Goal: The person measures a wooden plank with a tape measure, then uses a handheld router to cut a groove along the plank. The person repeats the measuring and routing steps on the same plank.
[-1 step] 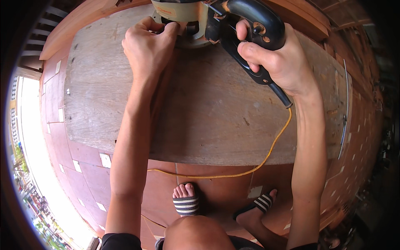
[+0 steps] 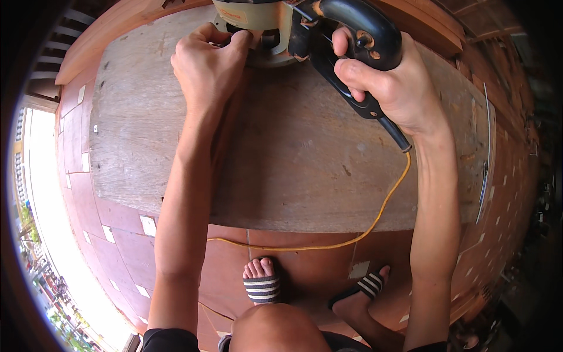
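A router (image 2: 249, 14) with a pale motor body and a black handle sits at the far side of the wooden board, cut off by the top edge. My right hand (image 2: 390, 82) is closed round its black D-shaped handle (image 2: 358, 23). At the left of its round base (image 2: 275, 60), my left hand (image 2: 211, 61) is closed, thumb and forefinger pinching at the base's edge; the fingertips are partly hidden. A narrow reddish wood strip (image 2: 226, 126) runs toward me from there, mostly behind my left forearm.
The worn wooden board (image 2: 293, 176) spans the middle. A yellow cord (image 2: 384, 205) hangs from the handle over the board's near edge toward the floor. Reddish timbers (image 2: 422, 23) lie beyond the board. Below are floor tiles (image 2: 226, 281) and my feet in striped sandals (image 2: 261, 287).
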The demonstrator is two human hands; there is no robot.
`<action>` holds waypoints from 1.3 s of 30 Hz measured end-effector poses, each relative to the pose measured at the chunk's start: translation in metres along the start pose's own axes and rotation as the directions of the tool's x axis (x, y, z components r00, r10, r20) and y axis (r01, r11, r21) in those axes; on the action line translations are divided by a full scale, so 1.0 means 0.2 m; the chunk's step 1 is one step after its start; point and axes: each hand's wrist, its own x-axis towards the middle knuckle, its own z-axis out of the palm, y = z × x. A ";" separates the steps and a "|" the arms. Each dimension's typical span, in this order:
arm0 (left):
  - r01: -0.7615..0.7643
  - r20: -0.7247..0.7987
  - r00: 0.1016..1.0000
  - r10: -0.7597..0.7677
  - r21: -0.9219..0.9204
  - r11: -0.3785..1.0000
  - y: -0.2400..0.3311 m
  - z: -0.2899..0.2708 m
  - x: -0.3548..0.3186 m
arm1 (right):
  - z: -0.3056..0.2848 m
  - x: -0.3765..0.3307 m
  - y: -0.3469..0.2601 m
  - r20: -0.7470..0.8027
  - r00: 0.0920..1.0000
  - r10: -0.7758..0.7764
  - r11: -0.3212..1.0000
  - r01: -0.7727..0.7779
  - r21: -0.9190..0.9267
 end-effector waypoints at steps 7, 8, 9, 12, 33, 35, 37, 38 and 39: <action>-0.014 0.033 0.999 0.014 0.010 1.000 0.03 0.00 -0.01 | -0.04 0.02 -0.04 0.018 1.000 -0.005 1.000 0.006 -0.027; -0.032 0.030 0.999 0.031 0.027 0.999 0.02 0.00 -0.01 | -0.06 0.03 -0.09 0.029 0.999 0.021 0.999 -0.020 -0.028; -0.050 0.027 0.998 0.049 0.044 0.998 0.01 0.01 0.00 | -0.08 0.03 -0.11 0.039 0.998 0.045 0.999 -0.044 -0.030; -0.053 0.054 0.997 0.050 0.064 0.997 0.01 0.01 0.00 | -0.14 0.07 -0.08 0.109 0.994 0.018 1.000 -0.018 0.002; -0.047 0.005 0.999 0.047 0.108 0.993 0.00 0.01 0.01 | -0.20 0.14 -0.01 0.187 0.981 -0.056 0.992 0.075 -0.099; -0.050 0.015 0.999 0.049 0.104 0.993 0.00 0.00 0.02 | -0.17 0.11 0.00 0.150 0.984 -0.100 0.990 0.113 -0.082; -0.036 0.033 0.999 0.033 0.086 0.996 0.01 0.00 0.01 | -0.16 0.10 -0.01 0.126 0.986 -0.113 0.987 0.126 -0.102; -0.041 0.040 0.998 0.038 0.077 0.996 0.01 0.00 0.01 | -0.16 0.10 -0.01 0.116 0.986 -0.120 0.985 0.133 -0.112; -0.044 0.045 0.998 0.041 0.069 0.997 0.00 -0.01 0.01 | -0.16 0.10 -0.04 0.145 0.988 -0.059 0.995 0.069 -0.067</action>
